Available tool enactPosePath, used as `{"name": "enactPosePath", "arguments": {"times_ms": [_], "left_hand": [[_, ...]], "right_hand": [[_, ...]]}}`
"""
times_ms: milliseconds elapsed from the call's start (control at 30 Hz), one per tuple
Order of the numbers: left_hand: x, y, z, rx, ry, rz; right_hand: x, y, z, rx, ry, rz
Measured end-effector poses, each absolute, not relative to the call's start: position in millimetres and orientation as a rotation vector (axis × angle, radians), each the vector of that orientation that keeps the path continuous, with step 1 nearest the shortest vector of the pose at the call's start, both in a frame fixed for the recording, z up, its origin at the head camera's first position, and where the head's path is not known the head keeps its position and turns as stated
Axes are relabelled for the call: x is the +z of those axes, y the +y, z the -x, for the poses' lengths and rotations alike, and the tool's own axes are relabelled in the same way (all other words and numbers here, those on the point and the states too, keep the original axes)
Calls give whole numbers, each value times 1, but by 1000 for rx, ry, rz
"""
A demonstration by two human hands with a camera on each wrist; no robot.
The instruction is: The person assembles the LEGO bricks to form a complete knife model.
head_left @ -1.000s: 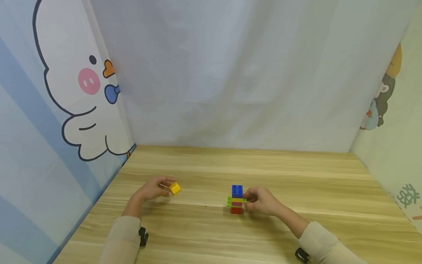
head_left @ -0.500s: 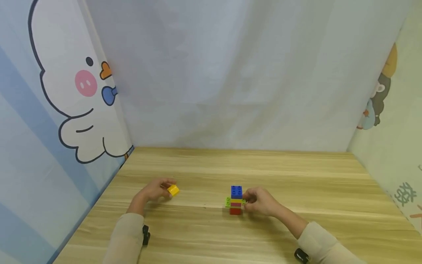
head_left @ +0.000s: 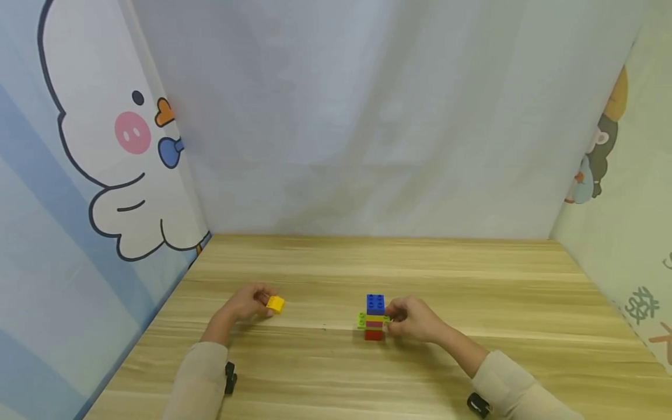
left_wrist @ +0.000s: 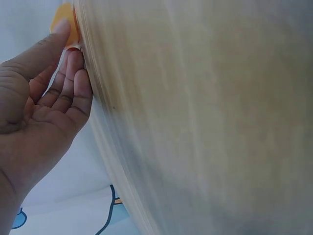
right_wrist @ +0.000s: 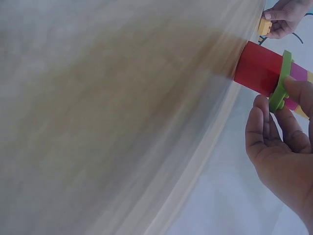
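Observation:
My left hand (head_left: pixel 247 304) pinches a yellow toy brick (head_left: pixel 276 304) on the left of the table; in the left wrist view the thumb presses on the brick (left_wrist: pixel 68 24). Near the middle stands an upright brick tower. A blue brick (head_left: pixel 375 304) tops it, over yellow and pink layers, with a red brick (right_wrist: pixel 259 67) at the bottom. A flat green piece (right_wrist: pixel 281 81) lies crosswise above the red one and sticks out on both sides. My right hand (head_left: pixel 417 319) grips the green piece's right end between thumb and fingers. Some of the tower's right side is hidden by those fingers.
The wooden table (head_left: pixel 325 379) carries the tower. Behind it hangs a pale grey cloth (head_left: pixel 367 116). Printed cartoon panels stand at the left (head_left: pixel 84 175) and right (head_left: pixel 604 233). Small black devices (head_left: pixel 231 378) sit at both sleeve cuffs.
My left hand has tipped the yellow brick slightly and lowered it a little. The right hand stays at the tower. The head view has shifted slightly.

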State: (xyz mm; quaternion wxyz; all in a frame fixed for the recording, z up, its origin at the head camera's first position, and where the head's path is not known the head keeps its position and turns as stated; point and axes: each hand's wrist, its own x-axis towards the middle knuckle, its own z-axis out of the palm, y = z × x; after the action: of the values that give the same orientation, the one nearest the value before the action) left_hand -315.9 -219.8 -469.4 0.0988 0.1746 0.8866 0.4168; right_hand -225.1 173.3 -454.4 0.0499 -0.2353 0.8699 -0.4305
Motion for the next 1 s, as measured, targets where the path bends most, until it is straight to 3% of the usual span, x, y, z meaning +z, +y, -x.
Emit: {"name": "enactPosePath", "arguments": {"times_ms": [1000], "left_hand": [[-463,-216,305,1321,2612,-550]], "right_hand": [[-456,174,227,-1307,2650,695]]}}
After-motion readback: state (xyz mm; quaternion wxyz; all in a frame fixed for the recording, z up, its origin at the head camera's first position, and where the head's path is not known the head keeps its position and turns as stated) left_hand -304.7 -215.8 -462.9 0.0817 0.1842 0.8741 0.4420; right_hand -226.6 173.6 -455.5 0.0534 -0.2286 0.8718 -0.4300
